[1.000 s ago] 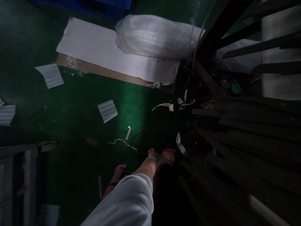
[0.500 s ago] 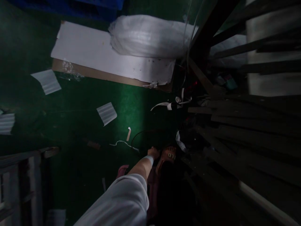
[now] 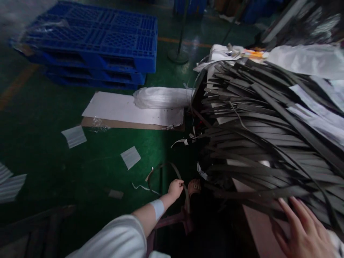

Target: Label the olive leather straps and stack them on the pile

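Note:
My left hand (image 3: 176, 189) is closed, low over the green floor, pinching a long, thin dark strip (image 3: 176, 170) that curls around it. A foot in a brown sandal (image 3: 194, 186) is just to its right. To the right, a large heap of flat dark grey strips (image 3: 268, 138) hangs over the edge of a table, the strips lying side by side. My right hand (image 3: 303, 229) lies open with fingers spread, its fingertips at the near strips of this heap. A pale board edge (image 3: 252, 222) shows below them.
A blue pallet stack (image 3: 102, 39) stands at the back left. A white board (image 3: 110, 105) lies on the floor with a clear-plastic-wrapped roll (image 3: 163, 97) on it. Foam sheets (image 3: 130, 157) and a white strip (image 3: 145, 187) are scattered about. A pink stool (image 3: 172, 220) is below me.
The view has lifted from the floor, bringing the strip heap and pallets into sight. My left hand has come up with a dark strip in it. My right hand has appeared at the heap.

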A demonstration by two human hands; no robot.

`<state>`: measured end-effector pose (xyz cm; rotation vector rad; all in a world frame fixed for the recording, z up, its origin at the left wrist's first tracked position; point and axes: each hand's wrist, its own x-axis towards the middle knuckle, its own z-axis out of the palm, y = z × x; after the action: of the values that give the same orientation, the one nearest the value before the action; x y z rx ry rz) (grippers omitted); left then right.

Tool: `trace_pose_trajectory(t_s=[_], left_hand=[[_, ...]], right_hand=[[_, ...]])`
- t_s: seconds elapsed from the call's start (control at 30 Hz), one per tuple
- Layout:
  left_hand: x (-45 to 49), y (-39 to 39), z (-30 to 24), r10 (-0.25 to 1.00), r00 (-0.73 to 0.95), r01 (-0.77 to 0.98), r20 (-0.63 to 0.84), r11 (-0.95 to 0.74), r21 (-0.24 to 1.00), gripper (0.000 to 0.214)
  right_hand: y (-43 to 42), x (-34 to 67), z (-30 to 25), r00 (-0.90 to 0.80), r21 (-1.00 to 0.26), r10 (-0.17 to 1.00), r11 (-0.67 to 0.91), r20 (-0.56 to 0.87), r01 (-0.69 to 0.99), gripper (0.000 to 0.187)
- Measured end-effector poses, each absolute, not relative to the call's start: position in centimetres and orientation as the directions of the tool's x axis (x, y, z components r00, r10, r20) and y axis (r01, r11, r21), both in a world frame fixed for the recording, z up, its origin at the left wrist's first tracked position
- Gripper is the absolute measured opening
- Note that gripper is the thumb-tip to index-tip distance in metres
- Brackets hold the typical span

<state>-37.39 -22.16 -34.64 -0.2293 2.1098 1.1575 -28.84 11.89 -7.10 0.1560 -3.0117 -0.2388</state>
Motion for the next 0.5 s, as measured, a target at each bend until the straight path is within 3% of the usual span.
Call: trace_pose_trajectory(t_s=[0.13,0.27,0.5], left_hand=[[-39.3,-21.8,-27.6,0.234,-0.879,-0.307,-0.416,0.392,0.867,0.020],[-39.4,-21.6,-20.9,0.264,-0.935,-0.191,-0.238,0.191,0.963,0.032],[-35.2,-22.5,-14.2,0.380,-0.884,-0.305,-0.271,-0.031,0.952,0.044]], right_hand=[[9.8,-29.7,-6.5,-0.988,0.186,-0.081,0.981,0.129,-0.056,0.063],[8.9,-29.9,-5.9,-0.985,0.233,-0.057,0.972,0.166,-0.017,0.057],[8.2,-29.6,-5.4,-0.985,0.216,-0.018,0.976,0.169,0.019,0.065]])
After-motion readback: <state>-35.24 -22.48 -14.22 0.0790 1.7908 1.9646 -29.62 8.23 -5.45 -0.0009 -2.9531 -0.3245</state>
